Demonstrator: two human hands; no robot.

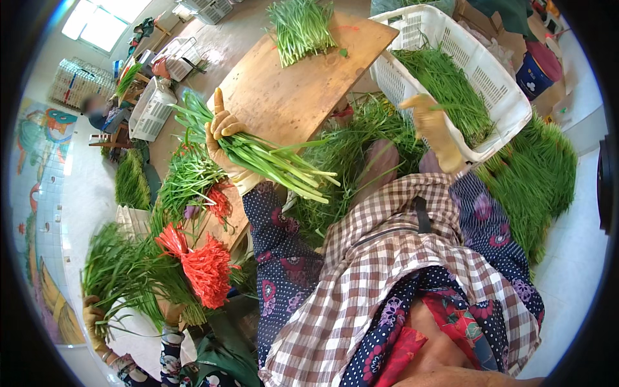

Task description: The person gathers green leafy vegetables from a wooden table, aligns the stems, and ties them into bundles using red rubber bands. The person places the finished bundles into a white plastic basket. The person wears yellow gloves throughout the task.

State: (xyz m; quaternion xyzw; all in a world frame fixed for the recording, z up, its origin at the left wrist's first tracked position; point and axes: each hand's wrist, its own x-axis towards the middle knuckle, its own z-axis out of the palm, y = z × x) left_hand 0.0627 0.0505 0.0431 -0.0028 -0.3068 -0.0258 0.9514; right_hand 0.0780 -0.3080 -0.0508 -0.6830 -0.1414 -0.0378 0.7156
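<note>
My left hand [223,126], in a tan glove, grips a bunch of green garlic chives [275,159] with the index finger sticking up. The pale stem ends point right, over my lap, and the leaf tips hang past the hand to the left. My right hand [433,128], also gloved, is motion-blurred beside the near wall of a white plastic crate [512,101]. A green blade shows near its fingers; whether it holds anything is unclear. Inside the crate lies a pile of chives [447,87]. Loose greens [333,169] spread below the board, by my knees.
A wooden board [285,92] bears a neat chive bundle [304,31] at its far end. Red plastic ties [205,266] hang at left, near a co-worker's gloved hands [94,317] among greens. More chives [537,179] lie right of the crate, with a blue bucket [537,70] beyond.
</note>
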